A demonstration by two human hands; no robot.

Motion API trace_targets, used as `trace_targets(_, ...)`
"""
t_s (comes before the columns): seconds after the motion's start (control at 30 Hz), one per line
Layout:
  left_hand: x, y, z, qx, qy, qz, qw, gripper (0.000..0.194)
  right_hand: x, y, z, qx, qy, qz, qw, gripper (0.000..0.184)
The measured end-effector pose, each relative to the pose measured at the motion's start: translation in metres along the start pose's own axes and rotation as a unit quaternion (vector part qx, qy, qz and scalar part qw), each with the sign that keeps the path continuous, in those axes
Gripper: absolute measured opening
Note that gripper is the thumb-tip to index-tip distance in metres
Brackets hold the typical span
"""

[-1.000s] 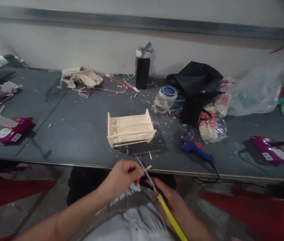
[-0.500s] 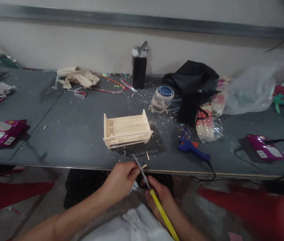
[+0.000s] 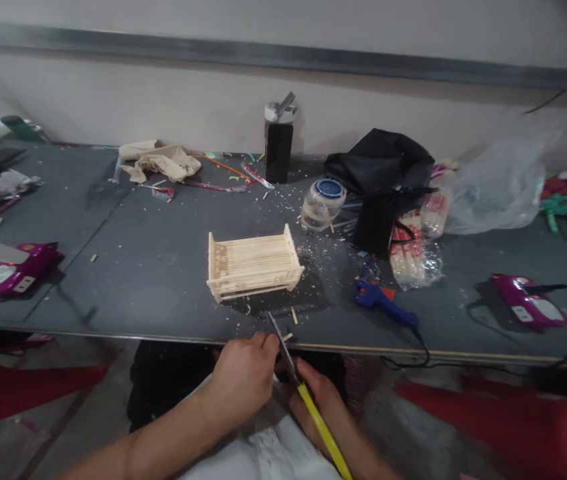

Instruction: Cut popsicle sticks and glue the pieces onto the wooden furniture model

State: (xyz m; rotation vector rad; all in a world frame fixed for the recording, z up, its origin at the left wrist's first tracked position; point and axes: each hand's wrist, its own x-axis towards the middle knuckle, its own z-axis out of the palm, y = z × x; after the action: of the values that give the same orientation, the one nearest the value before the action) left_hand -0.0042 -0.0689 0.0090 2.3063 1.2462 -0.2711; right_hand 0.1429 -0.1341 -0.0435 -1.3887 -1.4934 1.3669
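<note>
My right hand (image 3: pixel 318 400) is closed around a pair of yellow-handled shears (image 3: pixel 321 427). Their long grey blades point away from me toward the table edge; one yellow handle shows and the other is hidden. My left hand (image 3: pixel 246 373) is pinched shut right beside the blades. A small pale wooden stick (image 3: pixel 288 336) pokes out past the blades from its fingertips, most of it hidden. Beyond the hands, a miniature bed made of wooden sticks (image 3: pixel 256 263) stands on the table. A loose stick piece (image 3: pixel 294 315) lies in front of it.
A blue glue gun (image 3: pixel 383 303) lies to the right, near packed sticks (image 3: pixel 408 257). A blue-lidded jar (image 3: pixel 323 203), a bottle (image 3: pixel 278 150) and a black bag (image 3: pixel 381 160) stand farther back. Purple devices (image 3: pixel 531 300) sit at both sides. Crumbs litter the dark table (image 3: pixel 163 267).
The left hand has rolled over, its knuckles now more on top and closer to the blades. The view has shifted slightly; the shears stay in the right hand and the bed stays put.
</note>
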Motion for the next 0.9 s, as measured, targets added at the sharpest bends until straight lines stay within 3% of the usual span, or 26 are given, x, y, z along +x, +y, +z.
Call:
trace_targets(0.17,0.001,0.002,0.0,0.005,-0.009,0.006,1.0,0.026,0.002,-0.007,0.0,0.009,0.013,0.016,1.0,0.04)
trace_targets(0.47,0.001,0.005,-0.008,0.028,-0.003,0.009,1.0,0.028,-0.003,0.013,0.012,0.025,0.053,-0.02,0.998,0.05)
trace_targets(0.67,0.003,0.006,-0.01,0.021,0.006,0.021,1.0,0.024,-0.004,0.019,0.015,0.009,0.071,0.01,0.997,0.039)
trace_targets(0.8,0.007,-0.005,-0.014,0.018,0.056,0.032,0.998,0.019,-0.007,0.006,0.003,-0.027,0.014,0.044,0.999,0.036)
trace_targets(0.9,0.013,-0.021,-0.013,0.049,0.133,-0.021,0.99,0.021,-0.016,-0.002,-0.016,-0.085,-0.011,0.064,0.994,0.034)
